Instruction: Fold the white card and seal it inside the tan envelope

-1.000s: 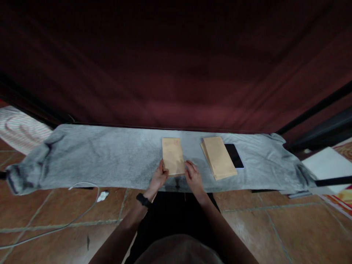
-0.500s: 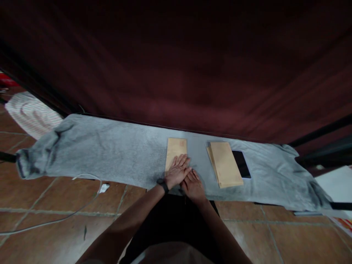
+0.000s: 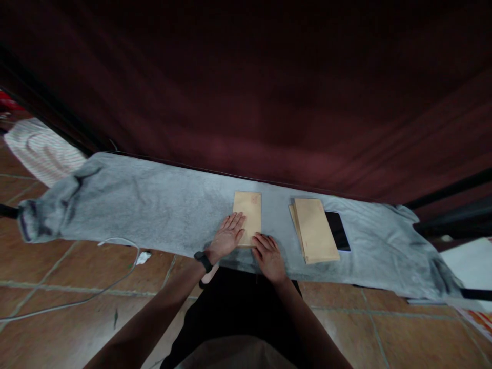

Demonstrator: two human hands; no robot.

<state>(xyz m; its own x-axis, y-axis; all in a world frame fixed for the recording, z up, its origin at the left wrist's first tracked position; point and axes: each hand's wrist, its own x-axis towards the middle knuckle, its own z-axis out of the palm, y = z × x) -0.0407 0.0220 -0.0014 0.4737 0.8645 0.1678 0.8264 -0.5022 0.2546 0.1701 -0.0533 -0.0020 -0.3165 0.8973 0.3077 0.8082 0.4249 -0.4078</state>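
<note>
A single brown envelope (image 3: 249, 212) lies flat on a grey cloth (image 3: 154, 210) spread over the tiled floor. My left hand (image 3: 226, 236), a black watch on its wrist, rests flat with fingers stretched out on the envelope's lower left part. My right hand (image 3: 268, 254) lies palm down at the envelope's near edge, fingers slightly spread and touching it. To the right sits a stack of brown envelopes (image 3: 315, 229), and a dark phone (image 3: 338, 230) lies beside the stack.
A dark red curtain (image 3: 246, 102) hangs behind the cloth. A white cable (image 3: 77, 300) and its plug lie on the brown tiles at left. A striped fabric (image 3: 42, 151) is at far left. White sheets (image 3: 469, 261) lie at far right.
My left hand slid from the envelope's middle to its lower left, fingers spread flat. My right hand stays at the near edge. The view shifted slightly.
</note>
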